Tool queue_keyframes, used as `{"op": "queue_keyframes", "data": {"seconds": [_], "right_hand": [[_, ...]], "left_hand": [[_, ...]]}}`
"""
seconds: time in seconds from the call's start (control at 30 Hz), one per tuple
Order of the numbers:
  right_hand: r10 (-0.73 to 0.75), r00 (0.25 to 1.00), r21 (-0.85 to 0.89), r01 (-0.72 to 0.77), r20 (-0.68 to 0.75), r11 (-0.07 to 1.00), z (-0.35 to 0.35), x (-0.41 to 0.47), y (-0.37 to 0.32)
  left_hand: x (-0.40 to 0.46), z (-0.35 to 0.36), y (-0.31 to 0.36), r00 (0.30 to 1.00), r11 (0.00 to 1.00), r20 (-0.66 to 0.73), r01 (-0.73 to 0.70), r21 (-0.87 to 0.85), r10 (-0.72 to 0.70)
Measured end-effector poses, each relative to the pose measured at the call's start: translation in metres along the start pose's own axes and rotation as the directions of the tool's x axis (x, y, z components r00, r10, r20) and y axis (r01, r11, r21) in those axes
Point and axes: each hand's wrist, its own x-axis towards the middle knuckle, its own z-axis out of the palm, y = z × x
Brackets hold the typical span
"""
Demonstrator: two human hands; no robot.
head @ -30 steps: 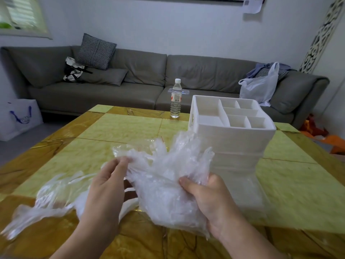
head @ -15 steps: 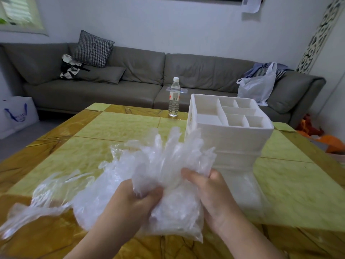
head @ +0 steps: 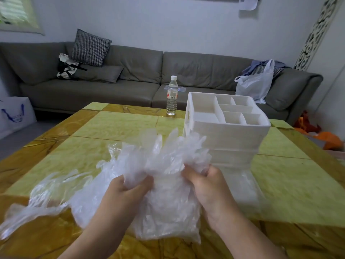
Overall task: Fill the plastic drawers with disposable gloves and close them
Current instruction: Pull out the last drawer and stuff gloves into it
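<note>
Currently | step: gathering | left hand and right hand both clench crumpled clear disposable plastic gloves, at 6 o'clock over yellow marble table | white plastic drawer organiser at 1 o'clock | next: probably stuff an open drawer, not clearly visible.

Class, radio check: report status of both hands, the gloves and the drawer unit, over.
Left hand and right hand both grip the bundle of disposable gloves above the table. Drawer unit behind it, untouched. Loose plastic lies left; nothing blocks.
</note>
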Motion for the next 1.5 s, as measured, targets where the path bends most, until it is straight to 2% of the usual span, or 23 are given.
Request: {"op": "queue_keyframes", "data": {"seconds": [0.07, 0.13, 0.23, 0.3, 0.4, 0.5, 0.67, 0.73, 0.87, 1.0, 1.1, 1.23, 1.33, 1.43, 1.5], "right_hand": [[0.109, 0.992, 0.041, -0.112, 0.063, 0.993, 0.001, -0.003, -0.003], [0.221, 0.953, -0.004, -0.225, 0.206, 0.974, 0.001, -0.008, -0.006], [0.176, 0.943, -0.081, -0.159, 0.282, 0.984, 0.000, -0.011, -0.004], [0.125, 0.947, -0.119, -0.093, 0.296, 0.988, -0.002, -0.013, -0.005], [0.135, 0.930, -0.144, -0.090, 0.341, 0.985, -0.008, -0.012, -0.011], [0.173, 0.912, -0.190, -0.107, 0.371, 0.976, -0.013, -0.010, -0.014], [0.184, 0.923, -0.210, -0.117, 0.338, 0.971, -0.008, -0.013, -0.013], [0.196, 0.929, -0.172, -0.147, 0.315, 0.974, -0.007, -0.009, -0.007], [0.210, 0.945, -0.055, -0.202, 0.251, 0.978, -0.004, -0.008, -0.003], [0.143, 0.984, -0.059, -0.138, 0.110, 0.989, -0.005, -0.003, -0.002], [0.125, 0.990, -0.061, -0.122, 0.057, 0.991, -0.007, -0.002, -0.001], [0.045, 0.998, -0.130, -0.039, 0.049, 0.991, -0.007, -0.005, -0.004], [0.033, 0.996, -0.114, -0.023, 0.084, 0.993, -0.005, -0.006, -0.005], [0.166, 0.960, 0.008, -0.172, 0.226, 0.985, -0.007, -0.008, -0.007], [0.260, 0.909, -0.015, -0.270, 0.327, 0.963, -0.007, -0.011, -0.008]], "left_hand": [[0.000, 0.000, 0.000, 0.997, 0.997, -0.047, -0.055, 0.046, 0.057], [-0.001, 0.002, 0.000, 0.985, 0.987, -0.103, -0.127, 0.102, 0.138], [-0.002, 0.003, 0.001, 0.975, 0.980, -0.123, -0.172, 0.097, 0.183], [-0.001, 0.002, 0.002, 0.988, 0.993, -0.102, -0.118, -0.007, 0.117], [0.003, -0.001, 0.005, 0.999, 0.985, -0.049, 0.003, -0.173, -0.012], [0.008, -0.003, 0.005, 0.998, 0.983, -0.035, 0.049, -0.175, -0.056], [0.006, -0.006, 0.001, 0.991, 0.992, 0.105, 0.089, -0.091, -0.080], [0.005, -0.008, -0.003, 0.984, 0.998, 0.168, 0.060, -0.017, -0.056], [0.004, -0.009, -0.008, 0.979, 0.993, 0.203, -0.016, 0.113, -0.008], [0.006, -0.009, -0.009, 0.966, 0.969, 0.260, -0.075, 0.236, 0.012], [0.005, -0.008, -0.007, 0.960, 0.975, 0.280, -0.058, 0.216, -0.005], [0.001, -0.005, -0.003, 0.955, 0.995, 0.285, 0.066, 0.070, -0.083], [0.001, -0.004, -0.006, 0.977, 0.997, 0.208, 0.041, 0.060, -0.053], [0.003, -0.001, -0.008, 0.999, 0.994, 0.011, -0.047, 0.097, 0.046], [0.005, -0.001, -0.006, 0.988, 0.990, -0.102, -0.107, 0.096, 0.116]]}}
